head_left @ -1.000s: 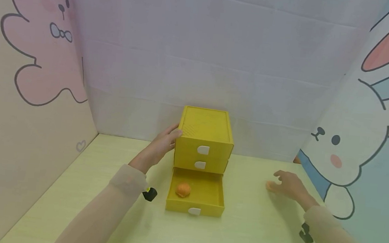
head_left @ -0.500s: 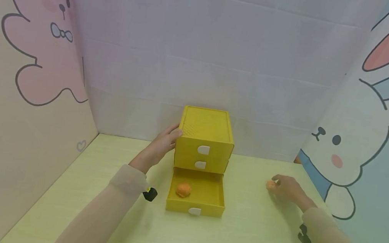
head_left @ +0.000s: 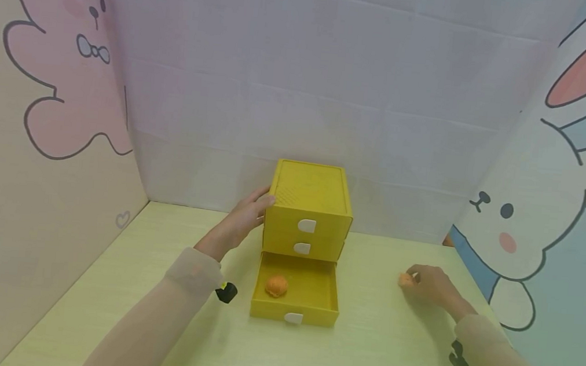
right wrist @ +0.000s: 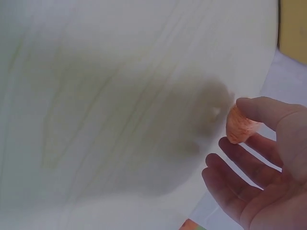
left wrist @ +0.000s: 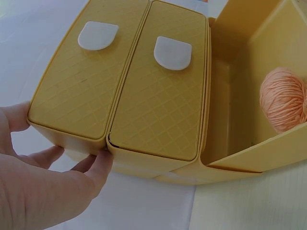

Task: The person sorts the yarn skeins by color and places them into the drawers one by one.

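A yellow drawer unit [head_left: 307,225] stands by the back wall with its bottom drawer [head_left: 315,292] pulled out. An orange ball of yarn [left wrist: 284,99] sits in that drawer, towards the left in the head view. My left hand [head_left: 239,222] rests against the unit's left side; the thumb lies at its top edge and the other fingertips touch the side. Over to the right, my right hand [head_left: 433,285] pinches a second orange ball of yarn [right wrist: 240,125] between thumb and forefinger, low over the table. The other right fingers are loosely bent.
White tabs [head_left: 306,226] mark the drawer fronts. A pale yellow table [head_left: 362,352] lies under everything, enclosed by a white back wall [head_left: 323,81] and side walls printed with cartoon animals. A small orange-brown patch [head_left: 447,240] shows at the back right corner.
My right hand has lowered slightly, and its fingers have closed on the right ball of yarn, which has shifted a little left. The left hand and the drawer unit have stayed put.
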`<state>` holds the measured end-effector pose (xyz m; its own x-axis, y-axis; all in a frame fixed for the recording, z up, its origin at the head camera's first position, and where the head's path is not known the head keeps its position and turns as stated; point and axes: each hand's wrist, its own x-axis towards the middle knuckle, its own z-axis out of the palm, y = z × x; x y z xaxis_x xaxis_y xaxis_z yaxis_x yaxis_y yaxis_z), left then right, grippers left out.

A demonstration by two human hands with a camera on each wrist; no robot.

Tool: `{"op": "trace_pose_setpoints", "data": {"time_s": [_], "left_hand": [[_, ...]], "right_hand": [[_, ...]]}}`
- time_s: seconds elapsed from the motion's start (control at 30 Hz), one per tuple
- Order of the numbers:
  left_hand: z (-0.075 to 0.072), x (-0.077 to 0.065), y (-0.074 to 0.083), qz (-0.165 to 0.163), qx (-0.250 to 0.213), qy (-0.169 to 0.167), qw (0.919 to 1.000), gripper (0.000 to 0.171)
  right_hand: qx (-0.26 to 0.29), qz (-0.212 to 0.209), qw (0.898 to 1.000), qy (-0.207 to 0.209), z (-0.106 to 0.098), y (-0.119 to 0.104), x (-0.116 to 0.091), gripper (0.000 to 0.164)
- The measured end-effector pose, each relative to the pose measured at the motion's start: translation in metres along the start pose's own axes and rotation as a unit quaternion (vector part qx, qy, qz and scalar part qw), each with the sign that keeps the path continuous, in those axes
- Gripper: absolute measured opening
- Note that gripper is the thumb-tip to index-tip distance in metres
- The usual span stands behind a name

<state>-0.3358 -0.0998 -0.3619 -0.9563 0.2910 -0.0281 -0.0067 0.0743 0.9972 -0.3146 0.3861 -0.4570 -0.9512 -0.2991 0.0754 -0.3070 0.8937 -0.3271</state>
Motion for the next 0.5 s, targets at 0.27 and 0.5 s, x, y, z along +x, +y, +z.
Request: {"op": "trace_pose_setpoints", "data": {"time_s": [0.27,0.5], "left_hand": [[0.000,-0.001,0.001,-0.001,0.000,-0.002,1.0000,0.067],[0.001,0.001,0.000,0.000,0.001,-0.003,1.0000,0.066]], "right_hand": [[-0.003,-0.084,0.996,0.016,-0.009,-0.036,0.001,0.024],[0.018,-0.102,0.995,-0.002,-0.012,-0.085,0.003,0.025]]}}
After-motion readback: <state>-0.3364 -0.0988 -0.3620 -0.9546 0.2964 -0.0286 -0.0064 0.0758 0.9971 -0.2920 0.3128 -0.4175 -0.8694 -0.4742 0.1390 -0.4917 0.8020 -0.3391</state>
